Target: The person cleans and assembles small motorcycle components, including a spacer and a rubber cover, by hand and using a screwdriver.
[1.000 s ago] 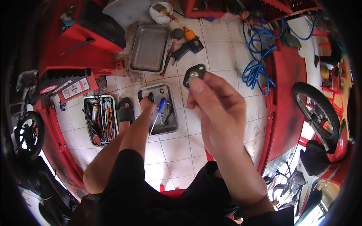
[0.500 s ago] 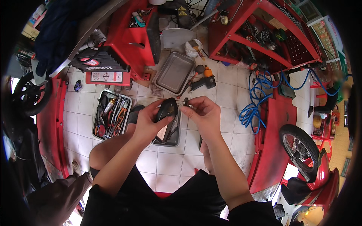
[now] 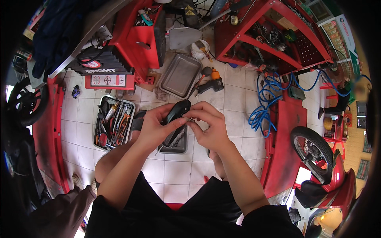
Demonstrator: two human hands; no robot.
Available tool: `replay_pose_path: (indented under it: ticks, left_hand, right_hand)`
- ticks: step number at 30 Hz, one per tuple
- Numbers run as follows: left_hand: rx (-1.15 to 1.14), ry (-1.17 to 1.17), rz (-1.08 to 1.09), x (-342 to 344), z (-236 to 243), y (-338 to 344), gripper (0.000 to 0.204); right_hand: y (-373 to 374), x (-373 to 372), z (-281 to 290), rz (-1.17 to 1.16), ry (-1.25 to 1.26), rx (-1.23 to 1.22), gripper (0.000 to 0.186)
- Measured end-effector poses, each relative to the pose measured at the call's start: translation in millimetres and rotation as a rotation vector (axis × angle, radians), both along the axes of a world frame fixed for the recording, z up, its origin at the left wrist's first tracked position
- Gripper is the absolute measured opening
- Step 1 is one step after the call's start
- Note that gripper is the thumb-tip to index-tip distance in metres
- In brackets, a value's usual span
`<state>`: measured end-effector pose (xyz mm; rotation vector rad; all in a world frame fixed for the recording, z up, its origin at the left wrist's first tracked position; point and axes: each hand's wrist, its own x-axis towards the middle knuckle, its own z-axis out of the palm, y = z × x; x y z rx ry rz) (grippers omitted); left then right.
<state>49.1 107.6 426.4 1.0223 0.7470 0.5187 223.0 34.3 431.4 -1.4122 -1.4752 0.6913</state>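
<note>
My left hand (image 3: 158, 123) is closed around a long, black, glossy shell-like part (image 3: 178, 112), thumb lying across its near side. Close against it, my right hand (image 3: 209, 123) pinches a small metal piece (image 3: 192, 119), mostly covered by the fingertips. The fingers of both hands meet at the black part's right side; whether the small piece touches the part I cannot tell. Below them on the tiled floor is a small grey tray (image 3: 180, 150) with dark items in it, partly hidden by my left hand and the black part.
Left of my hands stands a tray full of hand tools (image 3: 115, 123). Ahead lie a larger grey tray (image 3: 180, 75), a power tool (image 3: 212, 84) and a white bucket (image 3: 197, 50). Coiled blue hose (image 3: 262, 117) rests by the red platform (image 3: 287, 146). A red tool cart (image 3: 234, 35) stands beyond.
My right hand has moved in to the left, bringing the small piece up to the black part. The black part has turned, its hole-marked face now mostly out of sight.
</note>
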Motion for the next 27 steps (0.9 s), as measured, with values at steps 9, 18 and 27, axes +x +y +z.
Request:
replay_pose_path:
  ticks: [9,18,27]
  left_hand:
    - [0.020,-0.021,0.024,7,-9,-3,0.043]
    - [0.024,-0.031,-0.055,6,-7,-5,0.043]
    - [-0.138,-0.101,0.002,0,-9,-3,0.035]
  right_hand:
    - [1,9,3,-0.052,0.073,0.029,0.035]
    - [1,12,-3,-0.008,0.737,-0.348,0.028]
    - [1,4,-5,0.014,0.916,-0.322,0.031]
